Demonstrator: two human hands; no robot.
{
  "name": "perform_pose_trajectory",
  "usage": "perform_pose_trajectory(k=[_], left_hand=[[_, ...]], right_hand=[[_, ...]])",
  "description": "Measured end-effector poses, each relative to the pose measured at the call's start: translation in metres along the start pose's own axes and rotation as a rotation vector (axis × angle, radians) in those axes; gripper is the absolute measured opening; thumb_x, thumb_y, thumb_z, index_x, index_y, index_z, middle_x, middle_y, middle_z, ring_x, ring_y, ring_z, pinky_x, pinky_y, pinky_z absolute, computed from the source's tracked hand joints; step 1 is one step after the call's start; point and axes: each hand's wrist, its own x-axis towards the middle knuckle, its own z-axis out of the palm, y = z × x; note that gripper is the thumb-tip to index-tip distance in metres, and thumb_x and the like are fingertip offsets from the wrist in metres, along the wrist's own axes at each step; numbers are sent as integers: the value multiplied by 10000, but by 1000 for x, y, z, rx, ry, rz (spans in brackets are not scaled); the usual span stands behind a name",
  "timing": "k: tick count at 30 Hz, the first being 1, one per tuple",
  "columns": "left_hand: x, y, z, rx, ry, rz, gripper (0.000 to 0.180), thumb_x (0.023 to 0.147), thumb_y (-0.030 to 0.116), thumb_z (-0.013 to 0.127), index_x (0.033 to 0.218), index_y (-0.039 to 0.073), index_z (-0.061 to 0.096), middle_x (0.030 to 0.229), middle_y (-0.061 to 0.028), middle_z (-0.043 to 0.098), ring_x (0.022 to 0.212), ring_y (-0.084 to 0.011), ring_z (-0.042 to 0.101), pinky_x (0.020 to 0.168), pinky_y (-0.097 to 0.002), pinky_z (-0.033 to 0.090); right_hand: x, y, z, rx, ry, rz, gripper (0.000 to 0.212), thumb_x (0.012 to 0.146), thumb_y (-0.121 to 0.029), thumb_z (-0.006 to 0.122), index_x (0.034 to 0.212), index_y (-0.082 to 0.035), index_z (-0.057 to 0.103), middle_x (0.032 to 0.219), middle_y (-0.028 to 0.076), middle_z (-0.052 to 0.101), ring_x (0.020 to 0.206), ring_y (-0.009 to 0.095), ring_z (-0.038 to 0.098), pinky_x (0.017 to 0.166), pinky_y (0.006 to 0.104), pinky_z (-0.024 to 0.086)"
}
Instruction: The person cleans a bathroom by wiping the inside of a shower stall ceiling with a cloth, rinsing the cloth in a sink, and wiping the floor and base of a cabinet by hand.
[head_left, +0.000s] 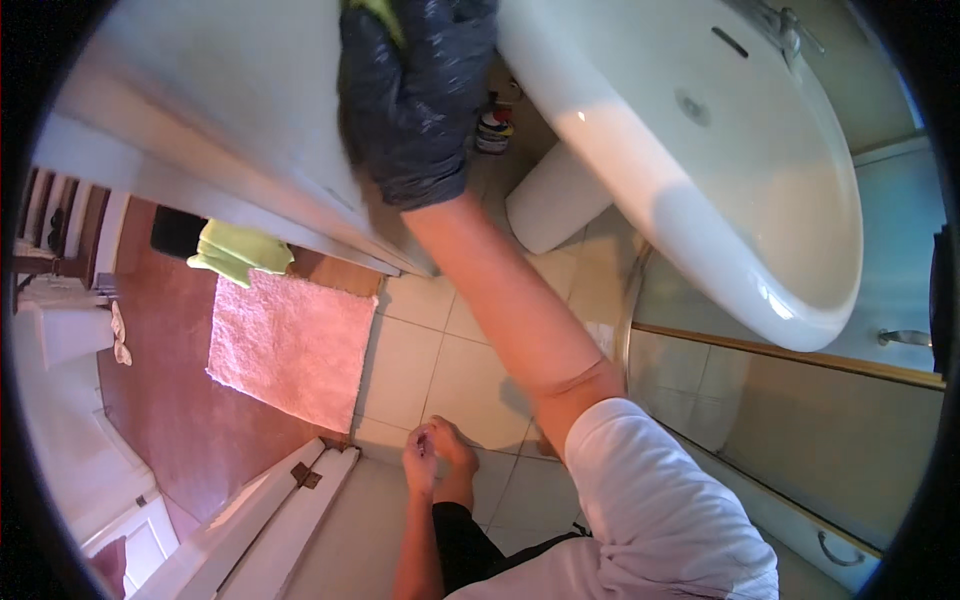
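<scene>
My right hand wears a dark glove and reaches up from my white sleeve. It is closed on a yellow-green cloth, only a corner of which shows above the glove. The hand presses flat against a white panel, just left of the white pedestal washbasin. My left hand is out of the picture. My bare foot stands on the beige floor tiles below.
A second yellow-green cloth lies beyond the panel's lower edge, beside a pink bath mat. A small bottle stands behind the basin's pedestal. A glass shower screen with a gold frame is on the right. A white door frame is at lower left.
</scene>
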Motion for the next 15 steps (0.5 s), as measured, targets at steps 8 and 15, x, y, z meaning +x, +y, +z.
perform_pose_trajectory(k=[8, 15], left_hand=[[68, -64, 84, 309, -207, -48, 270, 804, 104, 553, 1071, 65, 559, 868, -94, 618, 786, -162, 578, 672, -283, 461], [47, -17, 85, 568, -439, 104, 316, 762, 228, 559, 1066, 140, 548, 951, -120, 585, 817, -298, 591, 711, -382, 456]], right_hand=[[-333, 98, -29, 124, -34, 1306, 436, 838, -83, 441, 1272, -108, 405, 1200, 131, 482, 1133, 251, 415, 993, 347, 277], [-385, 185, -40, 827, 197, 1740, 314, 872, -246, 443, 1171, -150, 454, 1083, 66, 517, 980, 185, 490, 829, 333, 409]])
